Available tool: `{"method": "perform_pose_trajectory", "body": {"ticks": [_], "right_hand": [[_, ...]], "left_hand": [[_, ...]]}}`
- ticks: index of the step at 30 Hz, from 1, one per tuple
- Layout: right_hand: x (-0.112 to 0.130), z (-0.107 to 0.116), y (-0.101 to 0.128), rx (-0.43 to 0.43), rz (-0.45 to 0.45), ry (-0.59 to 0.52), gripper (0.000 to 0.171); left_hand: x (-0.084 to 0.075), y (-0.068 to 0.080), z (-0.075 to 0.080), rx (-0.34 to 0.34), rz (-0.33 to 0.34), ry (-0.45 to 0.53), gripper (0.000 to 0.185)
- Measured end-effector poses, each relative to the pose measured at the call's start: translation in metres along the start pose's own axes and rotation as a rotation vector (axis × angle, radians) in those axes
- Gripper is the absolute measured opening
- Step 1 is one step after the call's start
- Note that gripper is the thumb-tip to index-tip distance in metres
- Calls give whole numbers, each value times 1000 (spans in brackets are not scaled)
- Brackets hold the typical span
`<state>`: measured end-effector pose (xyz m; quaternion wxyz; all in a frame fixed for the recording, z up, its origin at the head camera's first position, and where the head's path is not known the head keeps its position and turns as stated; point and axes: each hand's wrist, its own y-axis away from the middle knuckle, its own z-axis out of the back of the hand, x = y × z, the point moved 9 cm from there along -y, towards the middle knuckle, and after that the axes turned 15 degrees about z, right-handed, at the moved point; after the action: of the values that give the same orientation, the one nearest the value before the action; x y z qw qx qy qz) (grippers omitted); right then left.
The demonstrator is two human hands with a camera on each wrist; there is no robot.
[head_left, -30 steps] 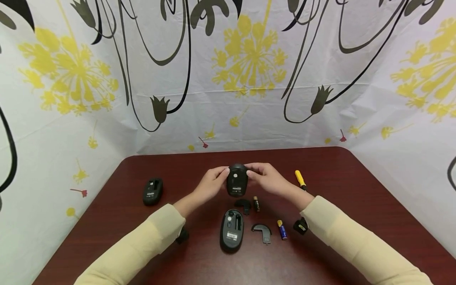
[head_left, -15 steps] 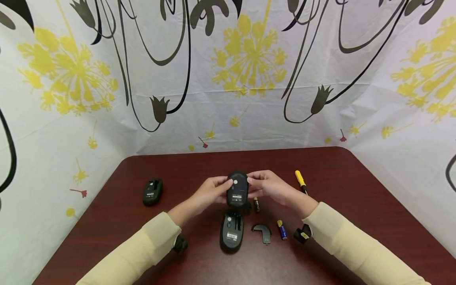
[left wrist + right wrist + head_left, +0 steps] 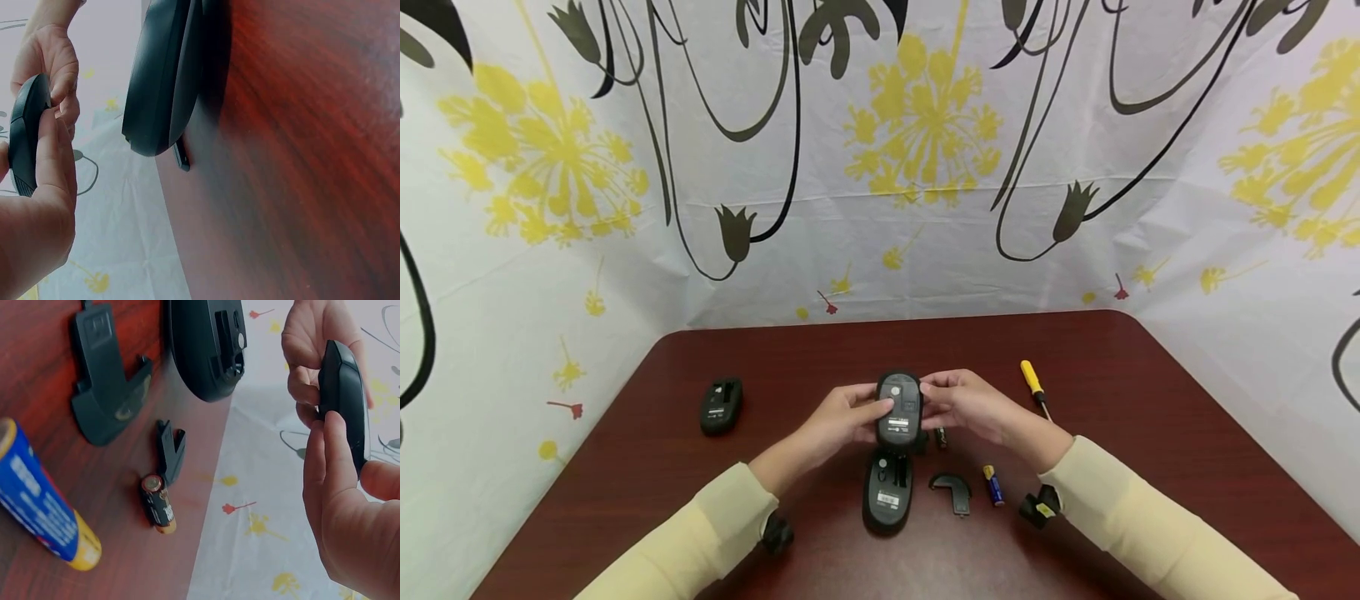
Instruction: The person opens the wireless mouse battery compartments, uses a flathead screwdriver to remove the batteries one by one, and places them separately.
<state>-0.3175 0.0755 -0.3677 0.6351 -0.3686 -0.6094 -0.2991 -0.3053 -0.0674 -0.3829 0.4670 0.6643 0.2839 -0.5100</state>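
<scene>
Above the worktop's [image 3: 700, 517] middle, both hands, left hand [image 3: 842, 412] and right hand [image 3: 962, 404], have drawn the mouse [image 3: 898, 408] nearer, fingers curled round its sides, underside up; it now hangs at twelve o'clock of the opened mouse [image 3: 887, 492], apparently being inspected.

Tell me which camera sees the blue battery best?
The right wrist view: the blue battery lies big and close on the table, beside a black cover piece. The head view shows it whole but tiny, near the right sleeve. The left wrist view does not show it.
</scene>
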Motion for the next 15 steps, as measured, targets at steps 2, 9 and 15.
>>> {"method": "perform_pose_trajectory", "body": {"ticks": [2,9,15], "right_hand": [[-2,-1,1,-1,-7,-4,37],[-2,-3,2,0,-1,-1,37],[-3,-3,2,4,12,-3,37]], "left_hand": [[1,1,-1,5,-5,9,47],[4,2,-1,-9,1,36,46],[4,3,0,-31,9,40,46]]}}
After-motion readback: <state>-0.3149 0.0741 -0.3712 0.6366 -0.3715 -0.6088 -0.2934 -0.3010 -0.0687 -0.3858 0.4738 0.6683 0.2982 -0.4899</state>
